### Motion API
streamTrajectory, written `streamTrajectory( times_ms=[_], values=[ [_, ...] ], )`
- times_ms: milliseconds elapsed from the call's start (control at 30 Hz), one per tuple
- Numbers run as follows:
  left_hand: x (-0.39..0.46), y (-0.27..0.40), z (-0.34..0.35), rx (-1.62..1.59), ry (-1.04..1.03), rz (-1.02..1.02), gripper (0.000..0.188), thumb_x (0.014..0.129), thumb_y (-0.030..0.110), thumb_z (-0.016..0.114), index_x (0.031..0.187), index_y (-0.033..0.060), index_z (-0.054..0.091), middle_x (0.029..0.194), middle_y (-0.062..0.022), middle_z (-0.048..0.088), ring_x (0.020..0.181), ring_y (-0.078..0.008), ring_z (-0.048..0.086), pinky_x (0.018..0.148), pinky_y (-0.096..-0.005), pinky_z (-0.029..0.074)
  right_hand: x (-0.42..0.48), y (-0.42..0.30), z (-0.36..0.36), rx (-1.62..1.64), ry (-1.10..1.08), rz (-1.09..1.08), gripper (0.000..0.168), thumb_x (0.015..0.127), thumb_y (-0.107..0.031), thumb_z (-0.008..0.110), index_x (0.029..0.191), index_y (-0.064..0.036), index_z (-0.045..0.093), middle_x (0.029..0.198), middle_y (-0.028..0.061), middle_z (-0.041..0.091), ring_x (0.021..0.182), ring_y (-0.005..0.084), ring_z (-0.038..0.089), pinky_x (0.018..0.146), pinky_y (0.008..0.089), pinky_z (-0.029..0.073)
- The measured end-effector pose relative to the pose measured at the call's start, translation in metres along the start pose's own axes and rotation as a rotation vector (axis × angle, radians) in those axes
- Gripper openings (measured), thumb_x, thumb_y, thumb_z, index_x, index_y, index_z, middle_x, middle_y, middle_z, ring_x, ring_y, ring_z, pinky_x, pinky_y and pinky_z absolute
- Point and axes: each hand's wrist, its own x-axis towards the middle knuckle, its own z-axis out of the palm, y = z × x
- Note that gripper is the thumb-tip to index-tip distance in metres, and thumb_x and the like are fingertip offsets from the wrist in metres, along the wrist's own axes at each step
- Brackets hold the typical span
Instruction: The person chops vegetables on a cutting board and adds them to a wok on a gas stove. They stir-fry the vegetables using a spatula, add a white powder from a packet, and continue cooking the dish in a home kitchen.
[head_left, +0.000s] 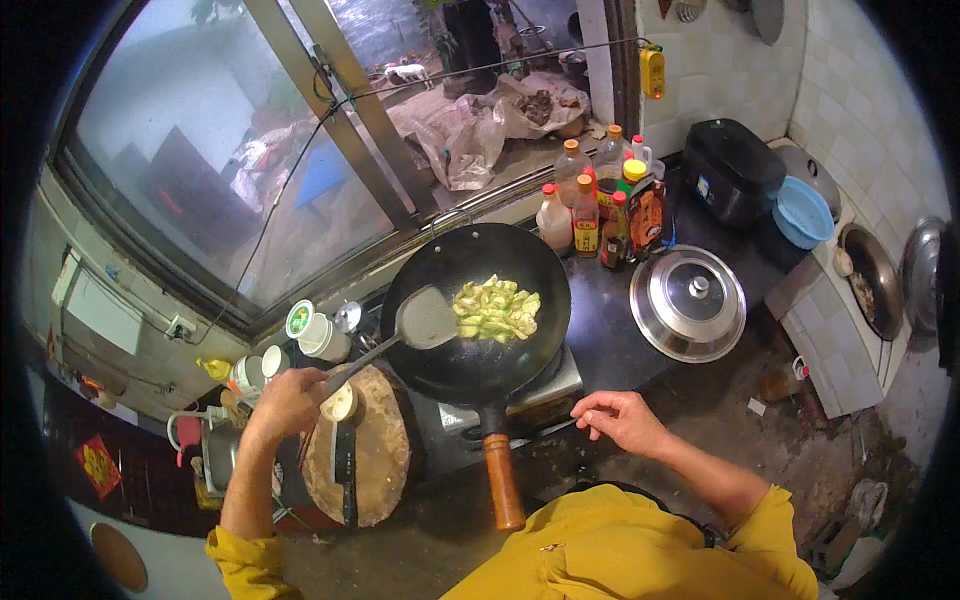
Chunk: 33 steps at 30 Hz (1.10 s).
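Observation:
A black wok (480, 382) with a wooden handle (504, 484) sits on the stove (566, 382). Green, pale-edged vegetable slices (495, 309) lie in its middle. My left hand (289, 401) grips the handle of a metal wok spatula (427, 319), whose blade is over the wok's left side, touching or near the slices. In front of the stove's right side, my right hand (622, 421) has its fingers loosely bent, and I cannot tell whether it touches anything. Beneath the left hand's side, a cleaver (345, 465) and a small pale cup (339, 403) rest on a round wooden chopping board (386, 450).
Several sauce bottles (585, 217) stand behind the wok at the right. A steel lid (688, 304) lies on the counter, with a black rice cooker (735, 172) and a blue basin (802, 212) beyond. White tubs (326, 337) stand by the window, left of the wok.

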Motion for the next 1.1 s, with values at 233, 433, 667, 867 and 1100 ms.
streamTrajectory(
  times_ms=[233, 433, 667, 867, 1100],
  values=[
    [0.055, 0.057, 0.02, -0.029, -0.193, 0.119, 0.038, 0.082, 0.029, 0.065, 0.108, 0.0007, 0.066, 0.078, -0.0189, 0.068, 0.069, -0.0276, 0.066, 0.067, -0.0379, 0.052, -0.001, -0.004, 0.013, 0.052, -0.059, -0.018, 0.016, 0.093, -0.008, 0.055, 0.102, -0.002, 0.066, 0.086, 0.0042, 0.066, 0.069, 0.0075, 0.058, 0.066, 0.0232, 0.05],
    [0.031, 0.025, -0.016, 0.063, -0.176, 0.089, 0.032, 0.082, 0.027, 0.064, 0.103, 0.0027, 0.07, 0.074, -0.0118, 0.065, 0.062, -0.0187, 0.061, 0.061, -0.0333, 0.05, -0.009, 0.007, 0.0, 0.027, 0.036, -0.01, 0.017, 0.091, -0.009, 0.056, 0.103, -0.002, 0.067, 0.087, 0.0052, 0.069, 0.068, 0.0075, 0.059, 0.063, 0.0234, 0.051],
    [0.067, 0.033, 0.059, -0.304, -0.447, 0.033, 0.027, 0.087, 0.027, 0.064, 0.091, 0.0005, 0.068, 0.057, -0.0003, 0.052, 0.043, -0.0094, 0.043, 0.039, -0.0264, 0.031, -0.007, -0.002, 0.008, 0.026, 0.018, 0.01, 0.017, 0.093, -0.009, 0.055, 0.103, 0.0, 0.066, 0.087, 0.0057, 0.067, 0.07, 0.0072, 0.059, 0.066, 0.023, 0.051],
    [0.046, 0.006, 0.137, -0.825, -0.366, 0.019, 0.024, 0.09, 0.025, 0.063, 0.08, 0.0032, 0.061, 0.06, -0.0023, 0.052, 0.042, -0.0098, 0.042, 0.038, -0.0245, 0.028, -0.01, 0.0, 0.012, 0.022, -0.018, 0.004, 0.016, 0.092, -0.009, 0.056, 0.102, 0.0, 0.066, 0.088, 0.0069, 0.068, 0.069, 0.0076, 0.059, 0.067, 0.023, 0.051],
    [0.008, 0.005, 0.132, -0.232, 0.374, 0.332, 0.022, 0.086, 0.019, 0.064, 0.087, -0.0012, 0.055, 0.068, -0.0199, 0.06, 0.062, -0.0386, 0.06, 0.056, -0.0444, 0.046, -0.003, 0.004, 0.02, 0.015, -0.054, -0.02, 0.017, 0.093, -0.01, 0.056, 0.103, -0.001, 0.066, 0.087, 0.0055, 0.067, 0.07, 0.0078, 0.059, 0.068, 0.0232, 0.051]
  ],
)
